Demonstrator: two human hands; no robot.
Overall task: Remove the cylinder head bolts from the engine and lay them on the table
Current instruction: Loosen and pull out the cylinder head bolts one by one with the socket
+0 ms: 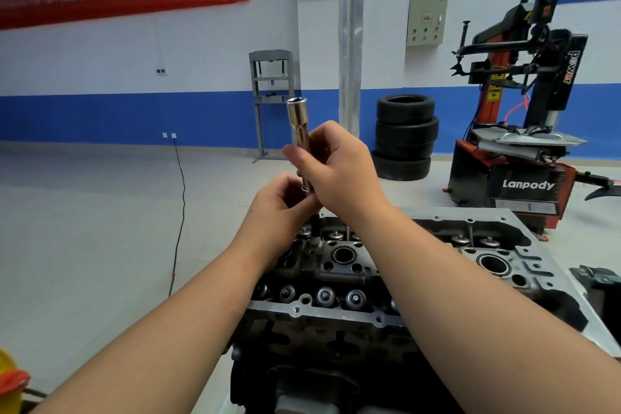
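Note:
A dark cylinder head [396, 265] with valve springs and round bores fills the lower middle of the head view. Above its far left end both hands hold a long metal socket tool [298, 121], upright, its open chrome end pointing up. My right hand [339, 168] grips the shaft from the right. My left hand [279, 208] pinches the lower end of the tool, where a thin dark stem [316, 223] runs down to the head. Whether that stem is a bolt I cannot tell.
A stack of black tyres [405, 138] stands on the floor behind. A red and black tyre changer [517, 144] is at the right. A grey press frame [270, 101] stands by the wall. A black cable [181, 212] runs across the floor at left.

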